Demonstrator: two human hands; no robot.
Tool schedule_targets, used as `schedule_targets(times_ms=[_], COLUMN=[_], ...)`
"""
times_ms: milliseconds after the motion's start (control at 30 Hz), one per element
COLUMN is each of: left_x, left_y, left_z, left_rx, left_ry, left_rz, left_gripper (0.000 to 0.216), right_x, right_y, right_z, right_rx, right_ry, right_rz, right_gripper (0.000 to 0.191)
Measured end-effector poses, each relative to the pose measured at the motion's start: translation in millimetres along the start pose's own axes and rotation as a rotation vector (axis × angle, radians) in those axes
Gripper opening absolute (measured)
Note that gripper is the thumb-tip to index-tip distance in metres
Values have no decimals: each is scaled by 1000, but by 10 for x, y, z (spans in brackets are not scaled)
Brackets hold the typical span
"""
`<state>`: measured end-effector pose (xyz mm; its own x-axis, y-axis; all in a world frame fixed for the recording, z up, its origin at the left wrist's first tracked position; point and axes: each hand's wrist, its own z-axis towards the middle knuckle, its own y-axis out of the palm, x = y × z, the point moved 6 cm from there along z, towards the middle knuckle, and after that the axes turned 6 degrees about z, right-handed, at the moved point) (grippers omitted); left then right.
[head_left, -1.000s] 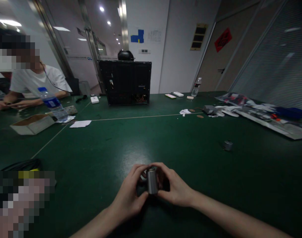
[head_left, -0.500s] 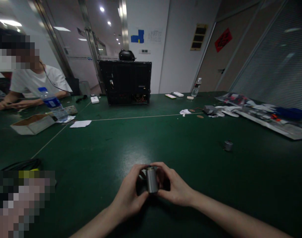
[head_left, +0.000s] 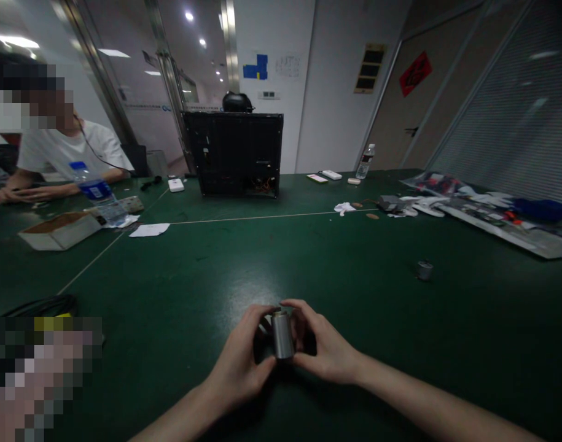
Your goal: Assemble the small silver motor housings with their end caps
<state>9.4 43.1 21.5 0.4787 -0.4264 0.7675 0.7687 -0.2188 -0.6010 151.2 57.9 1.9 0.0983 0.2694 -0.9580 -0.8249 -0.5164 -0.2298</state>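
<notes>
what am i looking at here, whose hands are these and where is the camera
There is no machine here. A person wears a camera on the head, so this single view looks forward and down at that person's own bare hands. The left hand and right hand together pinch a small metal cylinder, held upright. Below them is a wide green table. On it are a second small metal part to the right, a water bottle and an open cardboard box to the left, a black panel standing at the back, and papers at the far right. Another person in a white shirt sits far left; that person's hands are not the wearer's.
</notes>
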Motion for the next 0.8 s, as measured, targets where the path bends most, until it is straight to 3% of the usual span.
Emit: schedule_targets(times_ms=[800], left_x=[55], left_y=[-8], left_z=[13], left_rx=[-1], left_ry=[37], left_rz=[21], left_gripper=[62], right_x=[-54], right_y=[8], right_z=[6], right_rx=[-25], right_ry=[31], right_rz=[-9], right_gripper=[61])
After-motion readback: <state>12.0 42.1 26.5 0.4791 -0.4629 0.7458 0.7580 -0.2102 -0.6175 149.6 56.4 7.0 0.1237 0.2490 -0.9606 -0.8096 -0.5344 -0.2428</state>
